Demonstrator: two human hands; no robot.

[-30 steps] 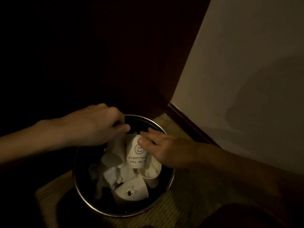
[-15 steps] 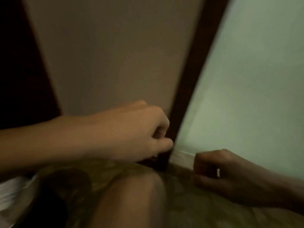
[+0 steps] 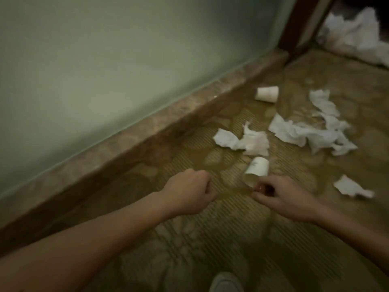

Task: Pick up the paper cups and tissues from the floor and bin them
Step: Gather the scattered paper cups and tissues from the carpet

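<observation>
A white paper cup (image 3: 257,169) lies on its side on the carpet, just beyond my right hand (image 3: 288,198). That hand hovers low with its fingers curled in and nothing visible in them. My left hand (image 3: 189,192) is a closed fist beside it, a short way left of the cup, and holds nothing. A second paper cup (image 3: 267,94) lies farther off near the skirting. Crumpled tissues are scattered around: one (image 3: 244,141) behind the near cup, a larger heap (image 3: 311,131) to the right, and a small piece (image 3: 352,187) right of my right hand. The bin is out of view.
A pale green wall with a brown marble skirting (image 3: 147,131) runs along the left. A dark wooden post (image 3: 299,24) stands at the far corner, with a white crumpled pile (image 3: 357,36) beyond it. The toe of a shoe (image 3: 226,282) shows at the bottom edge.
The view has swung from the bin, where both hands were over cups and tissues, to the littered carpet. Both hands have come away curled and now hover near the closest cup.
</observation>
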